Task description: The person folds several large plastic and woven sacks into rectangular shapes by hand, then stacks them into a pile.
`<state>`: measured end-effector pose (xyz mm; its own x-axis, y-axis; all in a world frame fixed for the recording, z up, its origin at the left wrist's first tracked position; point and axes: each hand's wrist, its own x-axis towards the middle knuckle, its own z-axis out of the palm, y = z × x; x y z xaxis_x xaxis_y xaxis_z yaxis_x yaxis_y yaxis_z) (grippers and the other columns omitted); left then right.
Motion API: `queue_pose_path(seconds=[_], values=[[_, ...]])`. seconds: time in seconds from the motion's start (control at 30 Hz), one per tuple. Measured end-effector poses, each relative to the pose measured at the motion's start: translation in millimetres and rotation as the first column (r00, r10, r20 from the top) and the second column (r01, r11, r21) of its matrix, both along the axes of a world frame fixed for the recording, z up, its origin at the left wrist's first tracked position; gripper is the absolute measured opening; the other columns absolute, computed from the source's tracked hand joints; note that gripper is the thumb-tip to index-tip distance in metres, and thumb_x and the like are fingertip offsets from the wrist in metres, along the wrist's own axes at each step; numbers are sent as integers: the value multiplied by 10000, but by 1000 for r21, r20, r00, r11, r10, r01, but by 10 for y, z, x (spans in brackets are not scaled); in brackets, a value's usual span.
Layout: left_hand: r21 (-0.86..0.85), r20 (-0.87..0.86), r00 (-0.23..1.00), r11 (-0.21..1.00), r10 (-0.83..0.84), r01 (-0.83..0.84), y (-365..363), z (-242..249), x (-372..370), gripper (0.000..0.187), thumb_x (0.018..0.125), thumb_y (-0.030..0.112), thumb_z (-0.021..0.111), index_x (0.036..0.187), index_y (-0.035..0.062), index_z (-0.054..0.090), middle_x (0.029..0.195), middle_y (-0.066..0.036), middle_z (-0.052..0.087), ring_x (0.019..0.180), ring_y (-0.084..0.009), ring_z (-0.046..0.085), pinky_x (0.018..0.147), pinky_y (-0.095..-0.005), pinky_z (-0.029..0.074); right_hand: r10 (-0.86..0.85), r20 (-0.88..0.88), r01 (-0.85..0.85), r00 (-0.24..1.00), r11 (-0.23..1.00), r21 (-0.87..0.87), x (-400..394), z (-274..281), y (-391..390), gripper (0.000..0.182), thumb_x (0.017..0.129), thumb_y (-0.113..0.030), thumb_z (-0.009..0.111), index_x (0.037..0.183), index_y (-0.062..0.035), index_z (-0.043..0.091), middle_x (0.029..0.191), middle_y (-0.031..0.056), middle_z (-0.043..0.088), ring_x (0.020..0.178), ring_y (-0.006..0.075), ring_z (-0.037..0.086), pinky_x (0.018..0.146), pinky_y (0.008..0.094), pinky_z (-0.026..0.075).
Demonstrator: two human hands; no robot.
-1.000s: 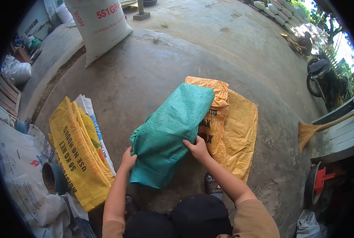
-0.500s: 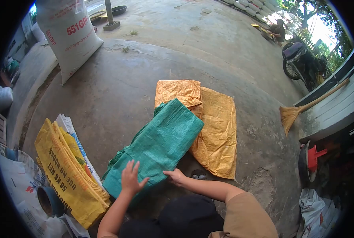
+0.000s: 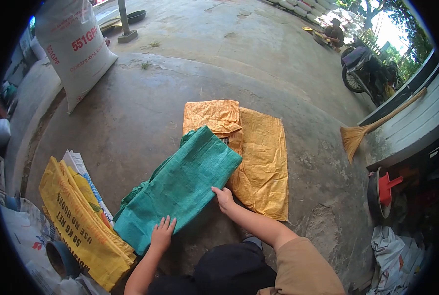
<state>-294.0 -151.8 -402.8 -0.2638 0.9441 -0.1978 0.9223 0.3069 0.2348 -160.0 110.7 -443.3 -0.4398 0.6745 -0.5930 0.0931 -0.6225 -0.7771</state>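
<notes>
A folded green woven sack (image 3: 180,177) lies slanted in front of me, its far end over an orange woven sack (image 3: 263,162) that is spread and partly folded on the floor. My left hand (image 3: 162,236) rests on the near edge of the green sack, fingers stretched out. My right hand (image 3: 223,198) pinches the green sack's right edge between thumb and fingers. Folded yellow sacks (image 3: 81,221) with black print lean beside the green sack's near left end, with a white and blue sack (image 3: 89,174) behind them.
A full white sack (image 3: 74,54) stands at the upper left. A straw broom (image 3: 354,140) leans against the right wall, near a pan with a red scoop (image 3: 386,189). Farther off are a motorbike (image 3: 367,71) and a seated person (image 3: 334,34).
My left hand has come down from above onto the green sack's near edge. My right hand has moved up along its right edge. The whole view has shifted slightly.
</notes>
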Motion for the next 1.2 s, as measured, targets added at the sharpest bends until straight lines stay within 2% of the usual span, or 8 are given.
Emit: queue_pose_path(seconds=[0.1,0.43,0.53,0.7,0.8,0.97,1.03,1.2], values=[[-10,47,999,1000,-1,2,10,60,-1,545,766,23,425,1288,165,355,1318,-130,371,1203,-296,373,904,-461,365,-178,-60,181,982,983,43,34,95,214,173,788,-182,615,788,-17,560,700,40,579,512,114,481,456,234,358],[-27,115,993,1000,-2,5,20,34,-20,561,756,-9,409,1284,171,359,1320,-129,367,1207,-289,367,913,-440,361,-86,141,74,986,993,93,140,86,463,198,806,-246,604,760,-65,539,635,16,534,444,99,410,417,237,313],[-33,57,998,999,-23,25,-13,51,-12,586,732,43,489,1287,172,355,1318,-131,367,1213,-286,358,922,-453,350,-136,163,143,977,989,-34,150,201,668,186,815,-257,589,822,-79,536,663,13,549,479,104,457,419,233,320],[-75,-72,995,994,75,-81,-179,194,15,772,608,184,679,1297,160,332,1325,-149,341,1232,-297,322,935,-509,301,-219,71,211,973,973,97,282,1,1162,158,822,-239,575,853,-90,534,707,5,580,547,103,535,414,218,323],[-122,-216,976,991,32,-59,-339,90,20,673,680,139,601,1292,91,327,1312,-175,351,1217,-330,338,935,-479,325,-216,136,180,967,956,233,318,19,1232,141,820,-125,574,831,16,562,752,69,582,620,159,561,595,284,488],[-102,-15,999,994,28,-29,-492,-311,-14,515,778,85,438,1275,14,322,1297,-205,358,1188,-361,368,910,-441,374,-250,154,203,956,941,270,313,-206,1194,169,815,-168,591,845,-3,567,723,59,581,588,141,537,522,258,447],[-100,-1,1000,995,11,-11,-500,-331,-34,504,786,76,414,1274,-6,313,1295,-214,357,1180,-368,376,904,-425,387,-203,88,194,975,976,99,323,-147,1158,215,814,-295,591,891,-107,520,744,23,566,575,129,524,434,252,344],[-160,-66,997,986,34,-44,-334,377,100,549,791,131,466,1313,111,297,1304,-204,350,1200,-354,357,919,-451,361,-85,163,103,983,989,-108,250,308,861,333,759,-374,642,947,-135,505,837,37,551,629,142,504,483,275,357]])
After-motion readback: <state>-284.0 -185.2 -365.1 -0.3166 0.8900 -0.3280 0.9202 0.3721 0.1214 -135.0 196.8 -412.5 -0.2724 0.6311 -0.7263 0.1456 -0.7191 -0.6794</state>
